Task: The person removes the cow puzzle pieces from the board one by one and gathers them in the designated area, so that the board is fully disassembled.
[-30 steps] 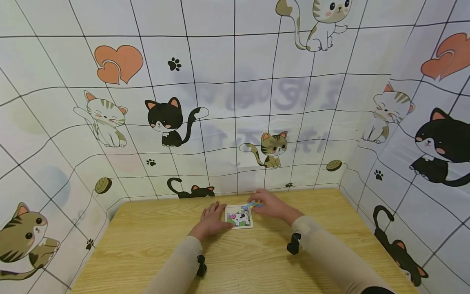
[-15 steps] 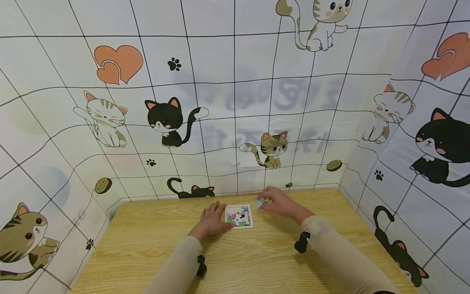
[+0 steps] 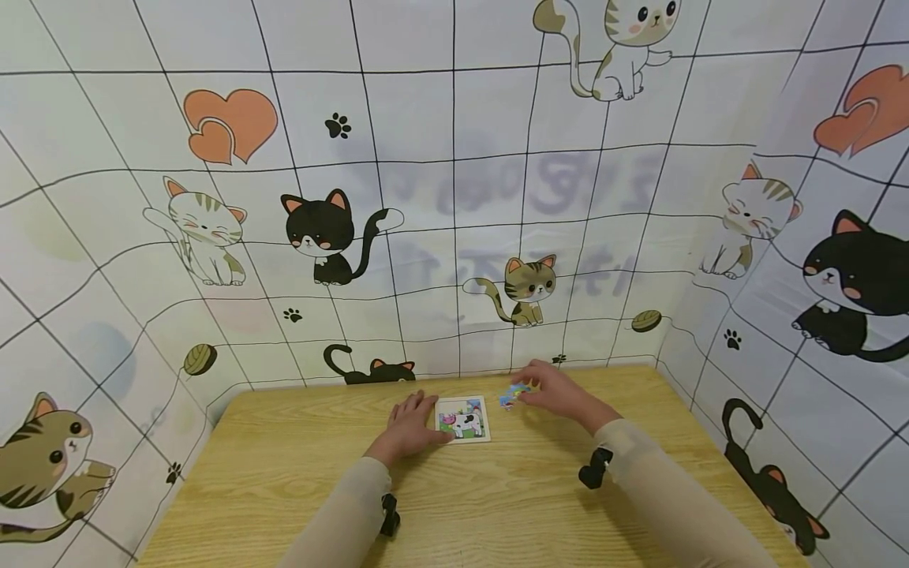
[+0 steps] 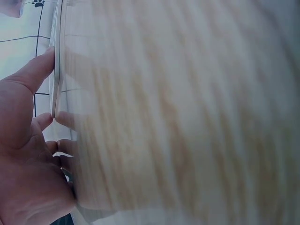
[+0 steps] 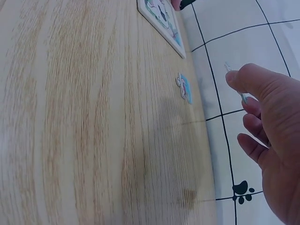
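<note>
A small framed jigsaw puzzle (image 3: 462, 426) with a cow picture lies flat near the table's far edge. My left hand (image 3: 408, 431) rests at its left side, the thumb on the near left corner and the fingers stretched along the edge. In the left wrist view the puzzle shows edge-on under the thumb (image 4: 41, 68). To the right, my right hand (image 3: 557, 390) pinches a thin puzzle piece (image 3: 521, 389) between thumb and finger, above the table. Just below it a second puzzle piece (image 5: 184, 87) lies on the wood, right of the frame.
The light wooden table (image 3: 469, 505) ends close behind the puzzle. A white cloth (image 3: 426, 237) with black grid lines and printed cats hangs behind and on both sides. A black device (image 3: 595, 468) is strapped to the right wrist, and another (image 3: 390, 513) to the left.
My right hand has moved right, from over the puzzle's far right corner to the bare wood beside it, bringing a puzzle piece along. The left hand has stayed in place.
</note>
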`<state>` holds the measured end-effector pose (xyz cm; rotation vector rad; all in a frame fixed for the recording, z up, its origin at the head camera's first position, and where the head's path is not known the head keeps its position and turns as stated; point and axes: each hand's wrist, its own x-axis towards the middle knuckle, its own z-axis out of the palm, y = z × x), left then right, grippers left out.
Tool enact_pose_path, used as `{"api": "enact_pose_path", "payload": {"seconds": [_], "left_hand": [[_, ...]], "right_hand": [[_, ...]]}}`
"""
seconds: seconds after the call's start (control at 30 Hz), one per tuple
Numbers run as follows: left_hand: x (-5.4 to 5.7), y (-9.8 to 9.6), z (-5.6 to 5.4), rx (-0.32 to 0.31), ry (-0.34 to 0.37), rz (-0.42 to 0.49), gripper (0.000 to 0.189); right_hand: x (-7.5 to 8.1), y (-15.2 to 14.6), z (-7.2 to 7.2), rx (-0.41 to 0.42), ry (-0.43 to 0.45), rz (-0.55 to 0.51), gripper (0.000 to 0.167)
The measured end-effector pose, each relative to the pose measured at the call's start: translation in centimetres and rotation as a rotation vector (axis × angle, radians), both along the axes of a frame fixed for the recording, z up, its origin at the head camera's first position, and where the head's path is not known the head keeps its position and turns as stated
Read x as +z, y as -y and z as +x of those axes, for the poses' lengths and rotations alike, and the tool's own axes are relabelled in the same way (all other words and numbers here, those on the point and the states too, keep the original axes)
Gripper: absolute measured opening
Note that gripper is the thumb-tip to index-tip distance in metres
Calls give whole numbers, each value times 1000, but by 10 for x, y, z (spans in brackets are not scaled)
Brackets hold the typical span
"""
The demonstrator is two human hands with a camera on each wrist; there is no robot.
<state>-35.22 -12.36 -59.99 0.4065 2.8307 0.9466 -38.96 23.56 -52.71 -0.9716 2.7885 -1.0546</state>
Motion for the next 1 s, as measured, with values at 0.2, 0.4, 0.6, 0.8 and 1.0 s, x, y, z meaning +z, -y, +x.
{"api": "enact_pose_path", "payload": {"seconds": [0.2,0.4,0.6,0.8,1.0], "left_hand": [[7,-2,5,-1,4,-6,98],[17,-3,9,-7,14,8,95],[20,-2,13,-20,0,3,95],[20,-2,15,-33,-8,37,97],[17,-1,11,-23,8,35,99]], "right_hand": [[-4,-7,-2,-33,-1,-5,26],[-7,-13,-2,-56,14,-25,26],[-10,-15,-1,-62,15,-54,23],[-15,-17,-3,-84,30,-56,21],[-26,-17,-9,-97,36,-39,20]]}}
